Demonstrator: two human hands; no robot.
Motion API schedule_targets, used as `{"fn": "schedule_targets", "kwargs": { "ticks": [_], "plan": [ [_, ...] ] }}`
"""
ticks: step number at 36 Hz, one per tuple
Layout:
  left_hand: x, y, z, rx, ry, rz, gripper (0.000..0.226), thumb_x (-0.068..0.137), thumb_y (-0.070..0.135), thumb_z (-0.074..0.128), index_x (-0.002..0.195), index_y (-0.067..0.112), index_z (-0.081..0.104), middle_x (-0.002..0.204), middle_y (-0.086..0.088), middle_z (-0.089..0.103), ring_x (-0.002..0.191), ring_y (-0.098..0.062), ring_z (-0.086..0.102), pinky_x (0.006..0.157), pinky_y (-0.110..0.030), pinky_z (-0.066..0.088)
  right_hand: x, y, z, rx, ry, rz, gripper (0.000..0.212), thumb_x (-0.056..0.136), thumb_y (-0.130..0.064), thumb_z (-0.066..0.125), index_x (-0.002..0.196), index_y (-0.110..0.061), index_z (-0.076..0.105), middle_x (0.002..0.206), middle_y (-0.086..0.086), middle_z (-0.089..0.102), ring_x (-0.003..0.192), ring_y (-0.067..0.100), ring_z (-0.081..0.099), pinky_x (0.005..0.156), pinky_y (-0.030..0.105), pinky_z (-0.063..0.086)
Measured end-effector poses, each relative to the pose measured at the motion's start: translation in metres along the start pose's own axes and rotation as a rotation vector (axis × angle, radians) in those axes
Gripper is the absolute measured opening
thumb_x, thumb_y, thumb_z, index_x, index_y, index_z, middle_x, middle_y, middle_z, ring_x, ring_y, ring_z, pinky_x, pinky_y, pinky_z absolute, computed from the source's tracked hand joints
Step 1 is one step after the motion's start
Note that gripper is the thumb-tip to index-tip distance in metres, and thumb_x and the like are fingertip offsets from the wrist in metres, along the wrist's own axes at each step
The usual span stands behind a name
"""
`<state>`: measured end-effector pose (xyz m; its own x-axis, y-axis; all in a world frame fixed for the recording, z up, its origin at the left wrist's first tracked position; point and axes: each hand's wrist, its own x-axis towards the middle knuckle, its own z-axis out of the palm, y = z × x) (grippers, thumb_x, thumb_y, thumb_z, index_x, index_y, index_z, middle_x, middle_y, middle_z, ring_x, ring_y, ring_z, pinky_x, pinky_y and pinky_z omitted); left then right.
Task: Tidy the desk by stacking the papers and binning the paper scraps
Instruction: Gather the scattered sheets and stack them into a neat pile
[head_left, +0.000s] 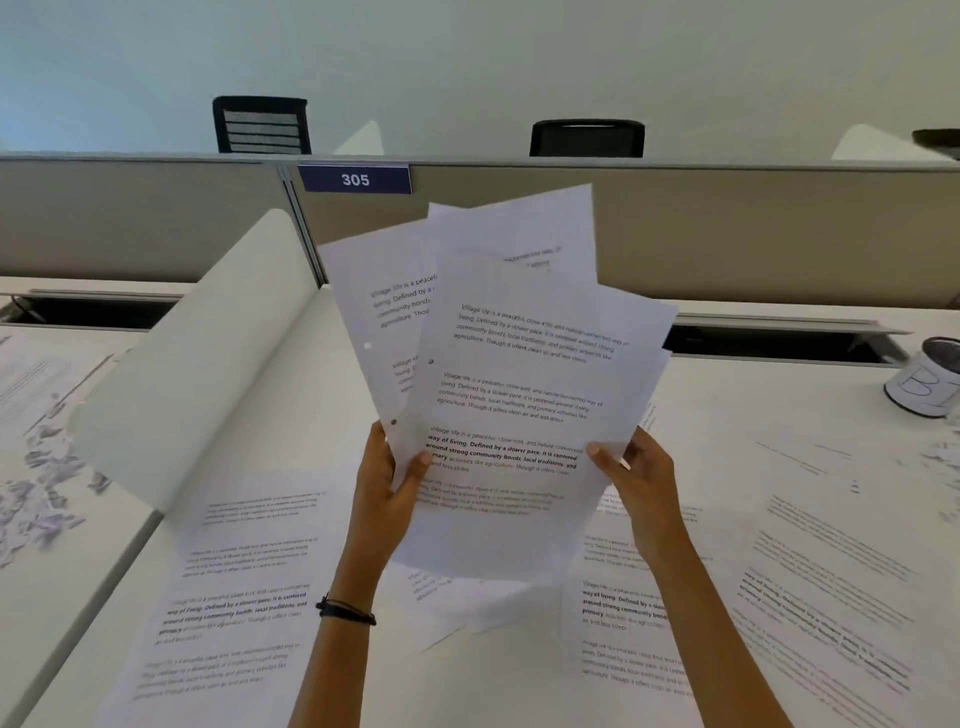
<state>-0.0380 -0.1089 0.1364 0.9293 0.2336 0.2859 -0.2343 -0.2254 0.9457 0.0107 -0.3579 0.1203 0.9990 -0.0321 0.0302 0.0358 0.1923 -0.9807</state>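
Inspector: How should the squaring-up have been done?

Assessor: In my judgement, loosen both grips slightly, tap the lower edges on the counter (519, 691), and let the sheets slide level before tightening.

Inspector: State of the hands?

Assessor: The left hand (387, 488) was closed on the fanned papers (509, 395) at their 7 o'clock corner, thumb in front. The right hand (636, 475) was closed on the 4 o'clock edge.

Inspector: Condition of the papers?

Assessor: Held upright above the counter at frame centre; white printed sheets, splayed, corners misaligned. Loose sheets (228, 587) lay flat at 7 and 4 o'clock. Paper scraps (36, 499) lay at 9 o'clock. A small bin (922, 387) stood at 3 o'clock.
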Motion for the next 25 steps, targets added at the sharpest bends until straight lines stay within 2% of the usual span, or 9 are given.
{"fn": "schedule_targets", "kwargs": {
  "ticks": [2, 4, 8, 11, 14, 16, 19, 22, 25],
  "plan": [
    [-0.001, 0.005, -0.002, -0.036, 0.0, 0.026, 0.035, 0.084, 0.018, 0.051, 0.115, 0.032, 0.04, 0.107, 0.025, 0.058, 0.098, -0.006, 0.063, 0.07, -0.02, 0.056, 0.002, -0.003, 0.0, 0.008, -0.029, -0.043, 0.054, 0.072, -0.014, 0.071, 0.122, -0.006, 0.052, 0.116, 0.005, 0.064, 0.105, 0.022, 0.061, 0.077, 0.029, 0.055],
    [-0.002, 0.009, -0.004, -0.07, -0.001, 0.042, 0.039, 0.084, 0.017, 0.051, 0.115, 0.037, 0.042, 0.114, 0.009, 0.058, 0.101, -0.013, 0.063, 0.074, -0.028, 0.057, 0.003, -0.007, 0.0, 0.01, -0.055, -0.074, 0.07, 0.065, -0.034, 0.08, 0.124, -0.013, 0.048, 0.117, 0.002, 0.062, 0.107, 0.022, 0.06, 0.08, 0.033, 0.055],
    [-0.002, 0.013, -0.004, -0.093, 0.0, 0.066, 0.051, 0.083, 0.017, 0.052, 0.106, 0.062, 0.046, 0.117, 0.002, 0.057, 0.102, -0.019, 0.063, 0.076, -0.031, 0.057, 0.002, -0.013, 0.002, -0.006, -0.127, -0.066, 0.082, 0.055, -0.051, 0.082, 0.123, -0.031, 0.04, 0.118, 0.001, 0.059, 0.108, 0.02, 0.06, 0.078, 0.037, 0.055],
    [-0.001, 0.012, -0.003, -0.081, -0.001, 0.049, 0.046, 0.083, 0.018, 0.052, 0.11, 0.054, 0.045, 0.116, 0.002, 0.057, 0.102, -0.019, 0.062, 0.076, -0.033, 0.057, 0.002, -0.017, 0.004, -0.003, -0.153, -0.036, 0.083, 0.047, -0.055, 0.083, 0.116, -0.03, 0.045, 0.109, -0.003, 0.064, 0.102, 0.021, 0.063, 0.075, 0.036, 0.056],
    [-0.002, 0.01, 0.0, -0.077, -0.007, 0.034, 0.043, 0.083, 0.018, 0.051, 0.111, 0.05, 0.044, 0.116, 0.002, 0.056, 0.102, -0.019, 0.062, 0.075, -0.03, 0.057, -0.001, -0.018, 0.005, 0.01, -0.166, -0.01, 0.078, 0.044, -0.054, 0.085, 0.109, -0.025, 0.055, 0.105, -0.002, 0.069, 0.099, 0.026, 0.064, 0.076, 0.041, 0.056],
    [-0.001, 0.009, 0.002, -0.057, -0.001, 0.029, 0.039, 0.083, 0.019, 0.05, 0.113, 0.044, 0.042, 0.114, 0.0, 0.056, 0.101, -0.018, 0.062, 0.074, -0.028, 0.057, -0.003, -0.019, 0.005, -0.015, -0.16, -0.03, 0.066, 0.047, -0.053, 0.084, 0.104, -0.027, 0.061, 0.104, 0.002, 0.069, 0.098, 0.027, 0.065, 0.078, 0.044, 0.055],
    [0.001, 0.006, 0.005, -0.016, 0.016, 0.021, 0.038, 0.084, 0.021, 0.05, 0.116, 0.036, 0.038, 0.113, 0.003, 0.056, 0.102, -0.012, 0.06, 0.073, -0.022, 0.056, -0.004, -0.023, 0.005, -0.026, -0.118, -0.068, 0.041, 0.063, -0.033, 0.079, 0.1, -0.025, 0.064, 0.1, 0.003, 0.07, 0.096, 0.026, 0.065, 0.078, 0.043, 0.056],
    [0.003, 0.005, 0.011, -0.007, 0.035, 0.009, 0.039, 0.084, 0.022, 0.049, 0.12, 0.032, 0.036, 0.112, 0.006, 0.055, 0.1, -0.006, 0.06, 0.072, -0.018, 0.054, -0.004, -0.027, 0.004, -0.065, -0.055, -0.133, 0.031, 0.069, -0.027, 0.078, 0.097, -0.024, 0.065, 0.092, -0.005, 0.072, 0.089, 0.018, 0.068, 0.073, 0.034, 0.057],
    [0.002, 0.008, 0.017, -0.023, 0.036, 0.019, 0.038, 0.085, 0.018, 0.048, 0.119, 0.032, 0.037, 0.112, 0.006, 0.054, 0.101, 0.0, 0.059, 0.072, -0.013, 0.052, -0.004, -0.032, 0.004, -0.115, 0.004, -0.188, 0.027, 0.074, -0.011, 0.069, 0.097, -0.025, 0.063, 0.088, -0.016, 0.072, 0.086, 0.01, 0.068, 0.07, 0.026, 0.056]
  ]
}}
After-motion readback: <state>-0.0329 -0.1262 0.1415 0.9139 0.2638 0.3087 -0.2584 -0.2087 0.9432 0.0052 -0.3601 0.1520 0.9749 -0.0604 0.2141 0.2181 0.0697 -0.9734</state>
